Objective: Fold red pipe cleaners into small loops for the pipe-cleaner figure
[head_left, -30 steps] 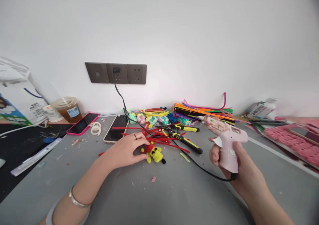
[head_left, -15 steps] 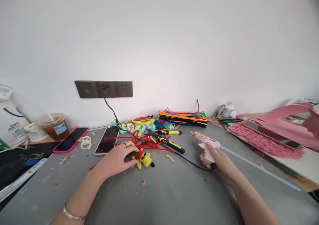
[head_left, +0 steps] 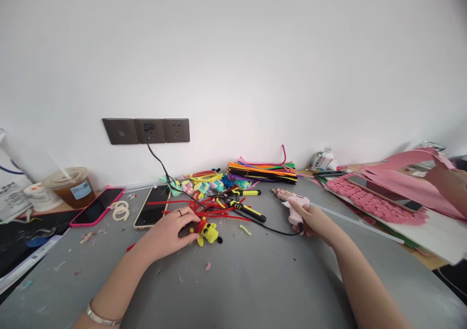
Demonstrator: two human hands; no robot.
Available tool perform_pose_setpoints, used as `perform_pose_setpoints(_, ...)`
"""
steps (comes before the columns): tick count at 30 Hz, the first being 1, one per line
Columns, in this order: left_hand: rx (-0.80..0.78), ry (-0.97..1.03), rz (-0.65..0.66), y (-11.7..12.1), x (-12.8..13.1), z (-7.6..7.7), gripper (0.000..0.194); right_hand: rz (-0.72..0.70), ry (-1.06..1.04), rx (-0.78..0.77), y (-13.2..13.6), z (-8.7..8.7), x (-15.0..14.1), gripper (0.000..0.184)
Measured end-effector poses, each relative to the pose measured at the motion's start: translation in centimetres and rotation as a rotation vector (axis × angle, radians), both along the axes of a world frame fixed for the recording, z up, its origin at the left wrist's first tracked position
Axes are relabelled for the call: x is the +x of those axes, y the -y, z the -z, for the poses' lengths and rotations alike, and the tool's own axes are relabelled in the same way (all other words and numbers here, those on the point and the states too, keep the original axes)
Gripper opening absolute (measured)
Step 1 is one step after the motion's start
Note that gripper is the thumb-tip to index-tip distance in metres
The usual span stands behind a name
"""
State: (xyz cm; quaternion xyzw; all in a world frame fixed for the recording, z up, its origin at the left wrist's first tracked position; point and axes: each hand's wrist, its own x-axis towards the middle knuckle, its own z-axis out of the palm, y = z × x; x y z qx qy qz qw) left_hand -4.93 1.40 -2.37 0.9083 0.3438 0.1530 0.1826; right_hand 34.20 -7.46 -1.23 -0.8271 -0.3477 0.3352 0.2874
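My left hand (head_left: 171,234) rests on the grey table, thumb and fingertips around a small red and yellow pipe-cleaner figure (head_left: 209,233). The figure lies on its side, its yellow head and black tip pointing right. My right hand (head_left: 310,217) grips a pink hot glue gun (head_left: 288,196) by its handle, nozzle to the left, close over the table. A long translucent glue stick (head_left: 365,226) trails from its back. Its black cord (head_left: 272,229) runs left to the wall. Red pipe cleaners (head_left: 219,216) and yellow-black pliers (head_left: 251,211) lie between my hands.
A bundle of coloured pipe cleaners (head_left: 262,173) lies against the wall. At left are two phones (head_left: 98,207), coiled white strips (head_left: 120,211) and a drink cup (head_left: 71,188). At right, another person's hand (head_left: 448,178) holds pink sheet material (head_left: 397,183) above a pink knobbly mat (head_left: 372,205).
The glue gun in my right hand has moved slightly left and away from me. My view has shifted a little right. My left hand stays by the figure. More of the other person's hand shows.
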Motion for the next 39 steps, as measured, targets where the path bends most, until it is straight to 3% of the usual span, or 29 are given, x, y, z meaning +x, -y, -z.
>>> perform_pose_setpoints(4,-0.007,-0.013,0.006,0.0,0.1,0.0,0.028,0.008,0.237,-0.138,0.1,-0.7,0.9,0.060)
perform_pose_setpoints(8,0.008,-0.025,0.033,0.1,0.2,-0.4,0.025,-0.041,0.459,-0.085,1.7,-2.6,-0.4,0.050)
perform_pose_setpoints(10,0.008,-0.031,0.037,0.2,0.4,-0.6,0.025,-0.241,0.510,0.090,2.1,-3.9,-2.8,0.048)
perform_pose_setpoints(12,0.003,-0.030,0.031,0.3,0.5,-0.7,0.025,-0.558,0.405,0.266,1.8,-5.1,-6.1,0.041)
perform_pose_setpoints(15,-0.002,-0.023,0.022,0.3,0.7,-0.7,0.024,-0.926,0.229,0.253,0.1,-5.7,-11.1,0.020)
perform_pose_setpoints(17,-0.004,-0.018,0.017,0.3,0.8,-0.6,0.024,-0.979,0.279,0.231,-1.3,-5.1,-13.2,0.011)
perform_pose_setpoints(20,-0.003,-0.013,0.010,0.3,1.1,-0.4,0.027,-1.000,0.271,0.224,-2.7,-3.3,-14.3,0.011)
perform_pose_setpoints(26,-0.045,0.005,0.053,0.2,1.7,0.3,0.033,-1.228,0.119,0.412,-1.6,-0.4,-14.4,0.005)
perform_pose_setpoints(39,-0.111,0.040,0.072,-0.2,1.6,0.5,0.028,-1.484,0.338,0.449,-0.2,-0.1,-15.8,0.015)
